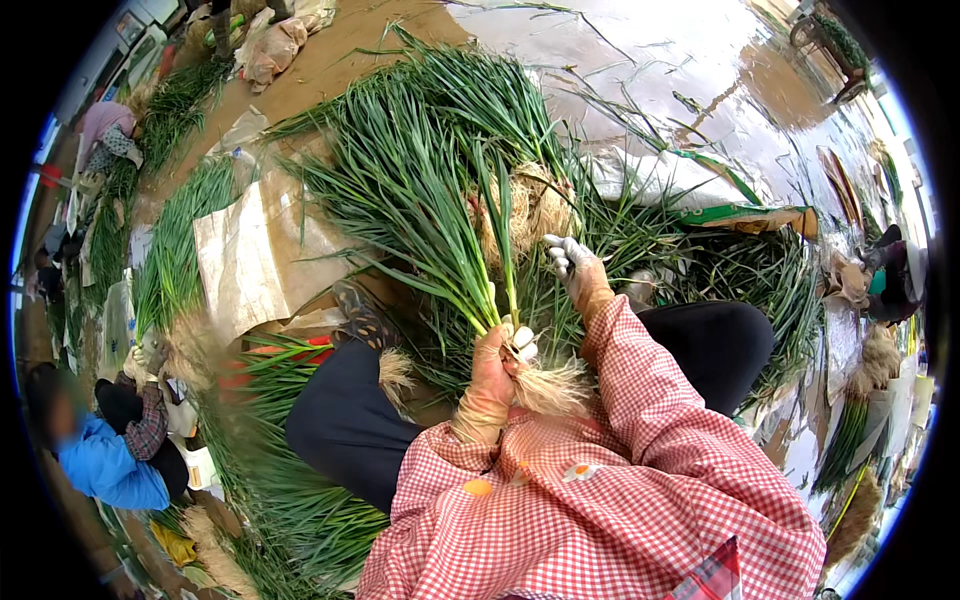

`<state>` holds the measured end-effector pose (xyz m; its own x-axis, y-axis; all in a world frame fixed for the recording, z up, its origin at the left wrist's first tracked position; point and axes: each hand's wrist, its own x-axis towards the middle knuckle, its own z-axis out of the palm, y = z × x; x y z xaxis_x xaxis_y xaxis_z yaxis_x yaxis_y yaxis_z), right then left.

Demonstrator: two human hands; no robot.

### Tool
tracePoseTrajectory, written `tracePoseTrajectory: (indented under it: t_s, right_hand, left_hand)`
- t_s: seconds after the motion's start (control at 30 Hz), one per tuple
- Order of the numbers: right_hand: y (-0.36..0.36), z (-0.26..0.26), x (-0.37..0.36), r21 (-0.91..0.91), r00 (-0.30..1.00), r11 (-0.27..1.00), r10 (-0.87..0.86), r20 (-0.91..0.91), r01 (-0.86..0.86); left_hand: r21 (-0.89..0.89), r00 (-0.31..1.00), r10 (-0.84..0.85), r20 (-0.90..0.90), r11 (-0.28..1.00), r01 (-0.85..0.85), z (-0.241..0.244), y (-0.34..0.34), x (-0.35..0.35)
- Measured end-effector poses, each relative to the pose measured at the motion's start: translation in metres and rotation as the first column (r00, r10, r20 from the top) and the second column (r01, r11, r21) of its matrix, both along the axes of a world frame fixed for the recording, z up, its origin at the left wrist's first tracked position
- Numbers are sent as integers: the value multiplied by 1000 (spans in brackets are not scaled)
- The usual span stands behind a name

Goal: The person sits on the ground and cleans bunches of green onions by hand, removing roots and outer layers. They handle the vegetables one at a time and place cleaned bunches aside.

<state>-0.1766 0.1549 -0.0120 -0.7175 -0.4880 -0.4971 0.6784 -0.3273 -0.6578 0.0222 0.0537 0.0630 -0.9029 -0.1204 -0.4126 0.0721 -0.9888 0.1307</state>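
My left hand, in a tan glove, grips a small bunch of green garlic just at the white bulbs. Pale stringy roots hang below the fist, and the long green leaves point up and away from me. To its upper right is my right hand, gloved with whitish fingertips; its fingers are apart, with nothing visible in them. Just beyond both hands lies a large pile of green garlic, its tangled tan roots facing me.
Loose leaves are heaped at my right knee, beside a white and green woven sack. More stalks lie at my left. A tan sheet covers ground beyond. A co-worker in blue sits at left; another person bends farther back.
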Motion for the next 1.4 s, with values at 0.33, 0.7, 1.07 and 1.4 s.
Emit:
tracePoseTrajectory:
  t_s: [0.33, 0.7, 1.07, 1.4]
  right_hand:
    - [-55, 66, 104, 498, 885, 768, 466, -4, -402]
    - [25, -38, -3, 597, 936, 745, 352, 27, -298]
    - [-177, 1, -48, 994, 706, 64, 708, 18, -89]
    - [-119, 154, -153, 64, 788, 996, 92, -609, -67]
  left_hand:
    - [-541, 869, 147, 472, 827, 154, -16, 4, 25]
    - [-122, 985, 141, -103, 981, -154, 125, -38, 55]
    - [-334, 993, 91, 77, 941, -60, 50, -128, -11]
    - [92, 983, 100, 153, 989, -114, -6, -80, -21]
